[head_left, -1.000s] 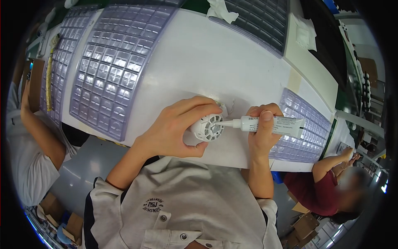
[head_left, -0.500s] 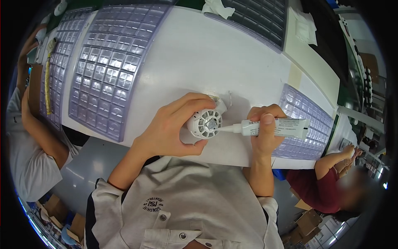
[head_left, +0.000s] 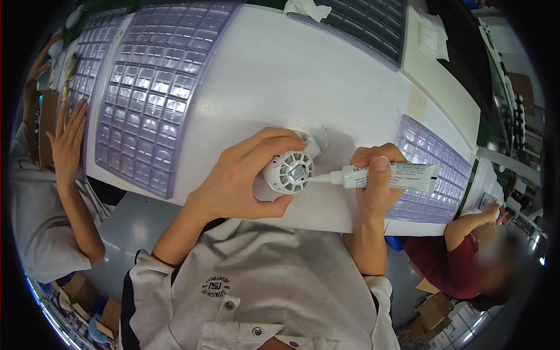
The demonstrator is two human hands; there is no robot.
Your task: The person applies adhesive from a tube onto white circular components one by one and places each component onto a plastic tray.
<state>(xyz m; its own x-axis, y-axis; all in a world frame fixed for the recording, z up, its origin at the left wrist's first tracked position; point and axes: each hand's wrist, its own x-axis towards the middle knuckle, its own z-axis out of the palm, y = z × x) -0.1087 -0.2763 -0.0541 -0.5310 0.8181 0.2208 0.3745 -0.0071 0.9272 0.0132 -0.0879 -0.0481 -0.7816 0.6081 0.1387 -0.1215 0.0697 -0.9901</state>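
Note:
A round white plastic part [head_left: 284, 182] with a slotted, wheel-like face is held in my left hand [head_left: 233, 178], thumb below and fingers over its top. At its centre sits a small shiny square piece. My right hand [head_left: 376, 181] is closed round a white glue tube [head_left: 417, 177] with printed text. The tube lies nearly level, and its thin nozzle points left, with the tip at the right edge of the slotted face. Whether the tip touches the part I cannot tell. Behind the part, a white piece [head_left: 314, 147] shows, partly hidden by my fingers.
Clear compartment trays [head_left: 149, 96] stand to the left, another clear tray [head_left: 431, 169] to the right, and a dark tray [head_left: 367, 29] at the back. White tissue [head_left: 308, 9] lies at the back. Co-workers sit on both sides; one's hand [head_left: 69, 143] is at the left table edge.
My right hand and the tube have shifted slightly right, drawing the nozzle tip toward the part's edge. The left co-worker's hand has come to the tray edge. My left hand stays nearly still.

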